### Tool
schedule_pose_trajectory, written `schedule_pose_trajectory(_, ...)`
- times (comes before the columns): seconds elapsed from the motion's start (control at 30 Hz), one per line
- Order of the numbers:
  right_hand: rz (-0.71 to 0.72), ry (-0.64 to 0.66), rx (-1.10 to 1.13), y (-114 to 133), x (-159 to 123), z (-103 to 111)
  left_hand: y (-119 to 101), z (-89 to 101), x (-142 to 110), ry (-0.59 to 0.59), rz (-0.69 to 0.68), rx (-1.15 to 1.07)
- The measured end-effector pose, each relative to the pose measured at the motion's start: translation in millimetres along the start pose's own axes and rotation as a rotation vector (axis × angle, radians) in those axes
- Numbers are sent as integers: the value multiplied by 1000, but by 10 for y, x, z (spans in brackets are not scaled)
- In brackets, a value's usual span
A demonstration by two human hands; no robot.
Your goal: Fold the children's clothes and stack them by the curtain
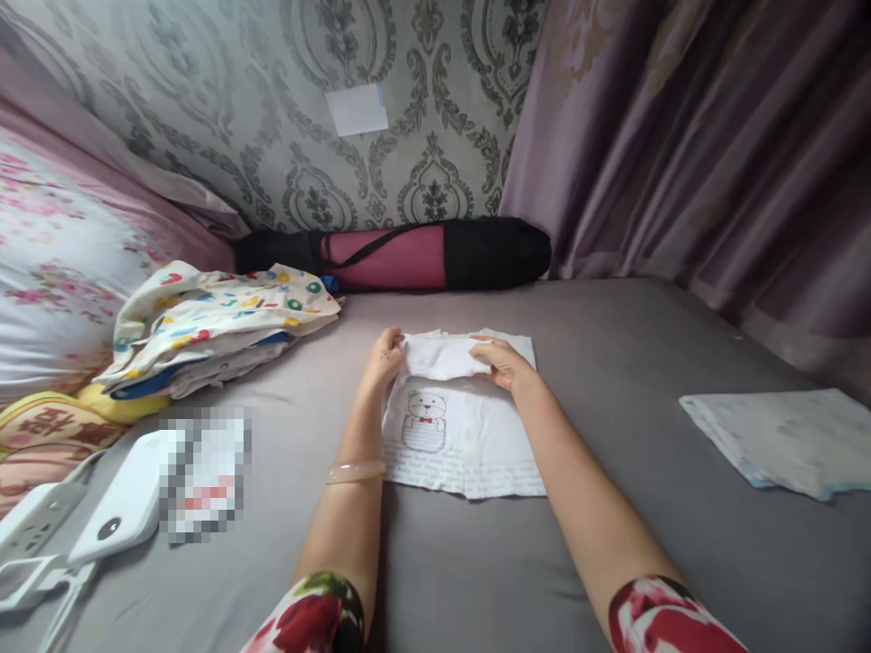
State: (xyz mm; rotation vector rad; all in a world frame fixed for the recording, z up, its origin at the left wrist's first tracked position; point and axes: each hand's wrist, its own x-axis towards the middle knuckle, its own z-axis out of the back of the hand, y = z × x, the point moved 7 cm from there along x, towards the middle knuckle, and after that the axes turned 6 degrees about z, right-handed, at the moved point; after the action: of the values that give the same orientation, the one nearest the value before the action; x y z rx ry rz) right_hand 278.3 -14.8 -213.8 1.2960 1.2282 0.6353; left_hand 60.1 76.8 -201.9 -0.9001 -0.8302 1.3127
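Observation:
A white shirt (500,435) with a printed bear and lines of small lettering lies on the grey sheet in front of me. Its far part is folded over toward me. My left hand (389,354) grips the fold at its left end, fingers closed on the cloth. On the right part of the same fold, my right hand (500,360) pinches the cloth between thumb and fingers. The fold's near edge is slightly raised over the bear print.
Stacked patterned clothes (224,317) lie at the left, by a floral pillow (54,245). A folded pale cloth (782,431) is at the right. A white power bank (129,494) and power strip (34,521) sit near left. A long black-and-maroon bag (401,257) lines the wall.

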Motion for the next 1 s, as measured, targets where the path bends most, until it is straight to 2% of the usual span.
schedule_pose_trajectory(0.13,163,-94,-236,86,60,118,61,-211,-34,90,-72,193)
schedule_pose_trajectory(0.27,298,-139,-564,151,102,190,87,-288,-68,140,-109,318)
schedule_pose_trajectory(0.47,396,-214,-1038,217,25,210,115,-307,-90,107,-111,342)
schedule_pose_trajectory(0.63,389,-216,-1256,259,-119,191,114,-259,-103,78,-86,249)
schedule_pose_trajectory(0.7,408,-257,-1336,294,-172,167,58,-231,-121,66,-100,284)
schedule_pose_trajectory(0.77,485,-271,-1390,323,-209,71,-50,-221,-157,49,-136,367)
schedule_pose_trajectory(0.83,600,-203,-1415,307,-229,-115,-193,-265,-212,50,-189,437)
schedule_pose_trajectory(0.9,703,-61,-1429,233,-243,-348,-324,-382,-281,90,-251,485)
schedule_pose_trajectory(1.0,757,165,-1460,60,-267,-632,-412,-618,-372,176,-321,533)
